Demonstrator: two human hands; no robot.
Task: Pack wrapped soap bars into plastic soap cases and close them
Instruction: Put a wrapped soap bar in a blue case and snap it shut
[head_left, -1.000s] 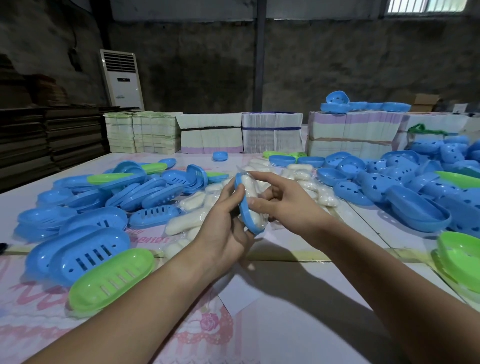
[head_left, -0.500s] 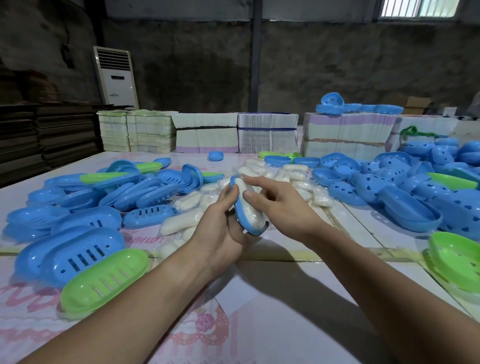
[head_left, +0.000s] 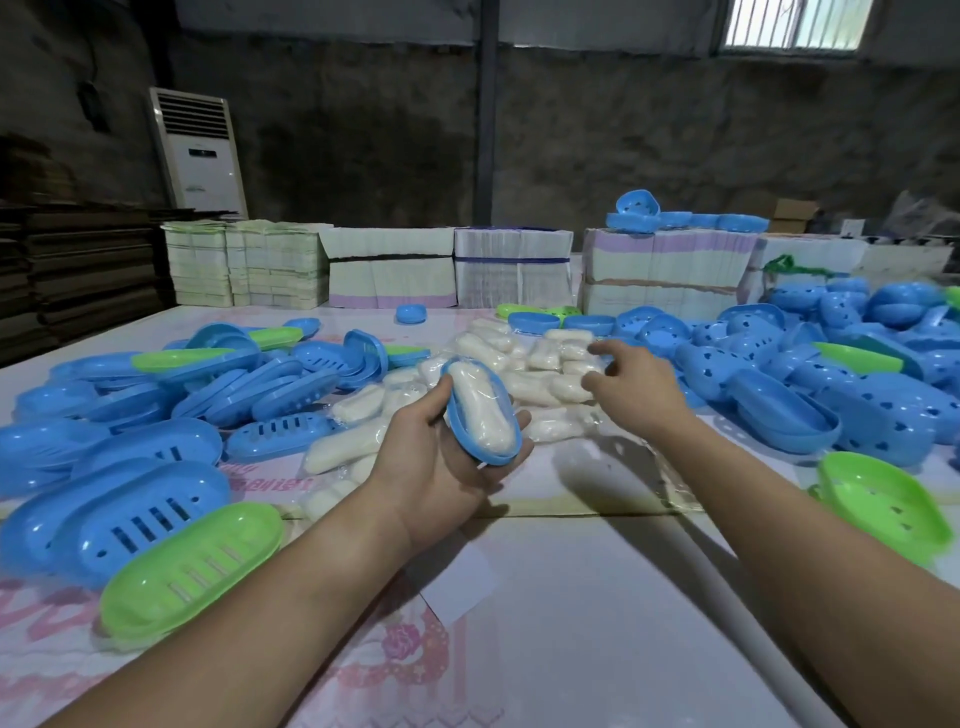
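Note:
My left hand (head_left: 441, 462) holds a blue case half (head_left: 470, 444) above the table's middle, fingers curled under it. A wrapped white soap bar (head_left: 480, 410) lies inside that half, uncovered. My right hand (head_left: 631, 382) hovers to the right, over the heap of wrapped soap bars (head_left: 535, 384), with its fingers loosely bent and nothing in them. Blue slotted case halves (head_left: 135, 519) and a green one (head_left: 192, 569) lie at the near left. Blue halves with heart-shaped holes (head_left: 893, 426) are piled on the right.
A green case half (head_left: 883, 504) sits at the right table edge. Stacks of flat cartons (head_left: 514, 273) line the table's back, with blue cases (head_left: 675, 221) on one stack. A white air conditioner (head_left: 200, 156) stands at the back left. The white table (head_left: 597, 623) lies below my arms.
My right hand has let go of the soap in the case and moved right, over the soap heap. My left hand has turned the filled half face up.

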